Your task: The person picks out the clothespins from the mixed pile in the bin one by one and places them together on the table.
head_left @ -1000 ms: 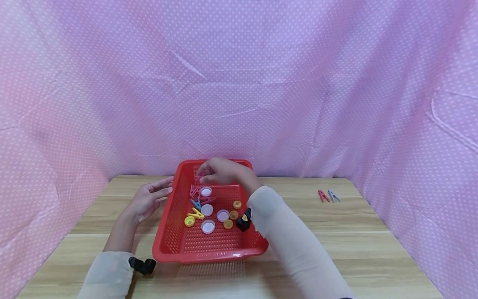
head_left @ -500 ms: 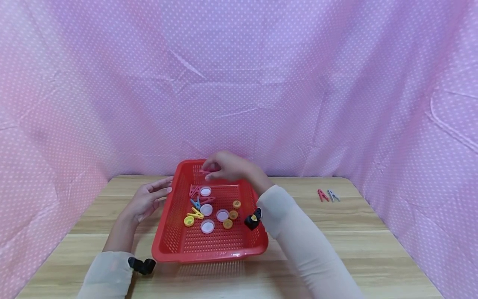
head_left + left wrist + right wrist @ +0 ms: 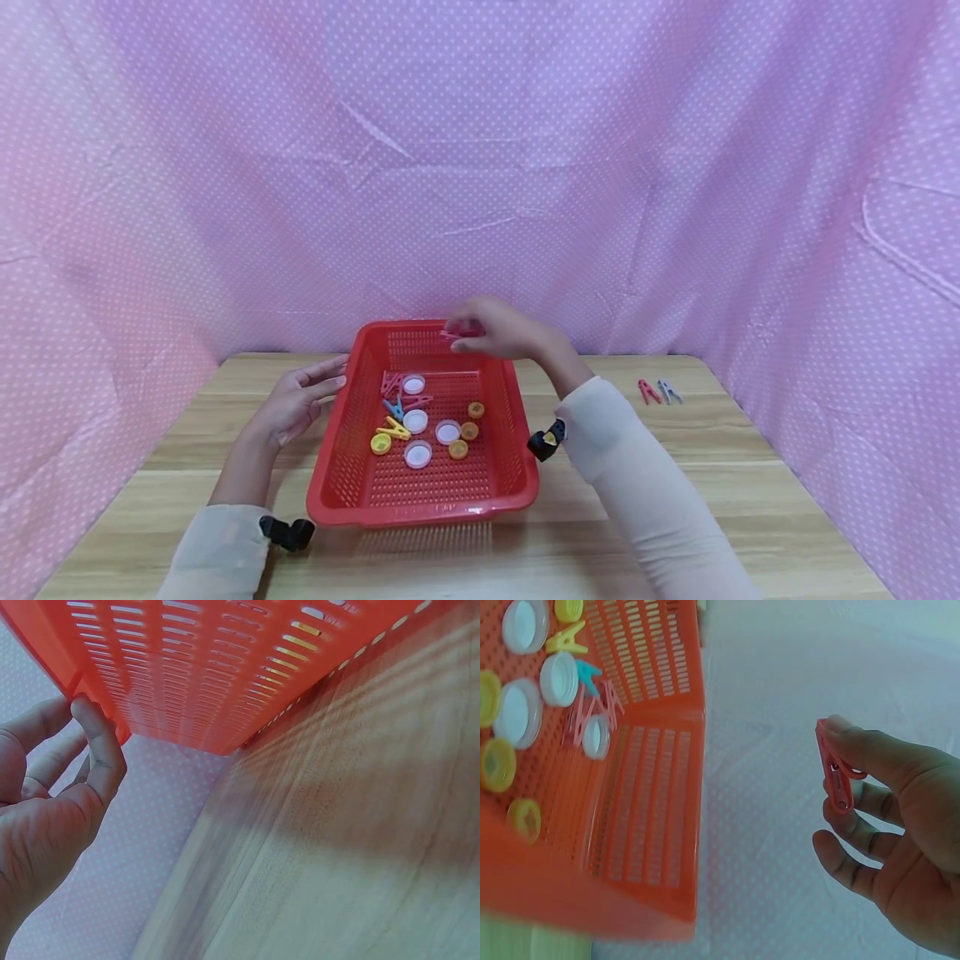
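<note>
Right hand point(image 3: 498, 327) has a glossy red plastic clothespin point(image 3: 827, 756) pinched between thumb and fingertips, lower fingers just loosely bent, and it's up in the air near the far end of the red basket point(image 3: 420, 514), clear of the rim. Left hand point(image 3: 294, 406) is pinching the basket's smooth rim on its left side. The basket's a rounded rectangle in shiny plastic, with slotted walls and a floor full of little holes. Lying inside are some A-shaped clips: pinkish-red clips point(image 3: 417, 402) bunched toward the left, one blue clip point(image 3: 393, 408) and one yellow clip point(image 3: 396, 428). Then there's a bunch of round caps: white caps point(image 3: 417, 455) with raised edges, a yellow cap point(image 3: 381, 443) by the yellow clip, and amber-ish caps point(image 3: 458, 450) over on the right. Off on the right of the wooden table point(image 3: 675, 475), which has pale streaky grain, a red clip point(image 3: 649, 392) and a greyish-blue clip point(image 3: 670, 392) sit side by side. Behind it all hangs a creased pink polka-dot cloth point(image 3: 600, 125).
</note>
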A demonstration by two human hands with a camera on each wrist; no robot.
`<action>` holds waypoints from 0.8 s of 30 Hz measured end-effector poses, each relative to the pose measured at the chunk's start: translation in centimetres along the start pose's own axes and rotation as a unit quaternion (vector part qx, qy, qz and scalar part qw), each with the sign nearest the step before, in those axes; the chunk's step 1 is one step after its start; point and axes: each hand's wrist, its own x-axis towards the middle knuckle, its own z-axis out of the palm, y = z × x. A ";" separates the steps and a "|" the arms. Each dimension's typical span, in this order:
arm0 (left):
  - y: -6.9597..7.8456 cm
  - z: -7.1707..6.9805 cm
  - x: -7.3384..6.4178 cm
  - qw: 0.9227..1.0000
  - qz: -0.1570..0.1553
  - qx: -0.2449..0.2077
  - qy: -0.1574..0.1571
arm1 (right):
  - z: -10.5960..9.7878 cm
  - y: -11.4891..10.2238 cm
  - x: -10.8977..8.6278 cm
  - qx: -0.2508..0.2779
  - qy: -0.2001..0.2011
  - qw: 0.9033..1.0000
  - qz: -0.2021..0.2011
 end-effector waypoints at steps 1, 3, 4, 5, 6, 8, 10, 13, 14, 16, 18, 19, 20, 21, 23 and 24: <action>0.0 0.0 0.0 1.000 0.001 -0.001 -0.001 | 0.0 0.3 -0.3 0.001 0.004 1.000 -0.001; 0.0 0.1 0.0 1.000 0.003 -0.004 -0.002 | -0.2 0.9 -1.1 0.003 0.012 1.000 0.002; 0.0 0.1 0.0 1.000 0.002 -0.003 -0.001 | -0.2 1.3 -1.5 0.002 0.016 1.000 0.005; 0.0 0.2 0.0 1.000 0.002 -0.002 -0.001 | -0.2 1.6 -1.9 0.005 0.020 1.000 0.008; 0.0 0.2 0.1 1.000 0.001 -0.002 -0.001 | -0.3 2.1 -2.3 0.004 0.026 1.000 0.010; 0.0 0.2 0.1 1.000 0.001 -0.002 -0.002 | -0.3 2.9 -3.2 0.001 0.038 0.999 0.017; 0.1 0.2 0.1 1.000 -0.001 0.000 -0.004 | -0.3 3.7 -4.0 0.000 0.051 0.998 0.022; 0.0 0.2 0.1 1.000 0.000 -0.001 -0.003 | -0.1 5.0 -5.3 -0.006 0.071 0.997 0.021; 0.0 0.1 0.1 1.000 0.000 -0.001 -0.003 | 0.0 5.4 -5.7 -0.006 0.076 0.997 0.023; 0.0 0.1 0.1 1.000 0.001 -0.001 -0.003 | 0.1 6.1 -6.5 -0.005 0.085 0.996 0.028; 0.0 0.0 0.1 1.000 0.002 -0.003 -0.003 | 0.4 6.9 -7.4 -0.005 0.091 0.995 0.035; 0.0 0.0 0.1 1.000 0.002 -0.003 -0.003 | 0.5 7.2 -7.8 -0.009 0.094 0.995 0.041; 0.0 0.0 0.1 1.000 0.002 -0.003 -0.002 | 0.6 7.6 -8.3 -0.013 0.097 0.994 0.048; 0.0 0.0 0.1 1.000 0.002 -0.002 -0.003 | 0.8 8.0 -8.7 -0.016 0.100 0.994 0.050; -0.1 0.0 0.1 1.000 0.002 -0.002 -0.002 | 1.1 8.8 -9.5 -0.028 0.105 0.993 0.054; -0.1 0.0 0.0 1.000 0.002 -0.001 -0.001 | 1.2 9.2 -9.9 -0.034 0.108 0.992 0.056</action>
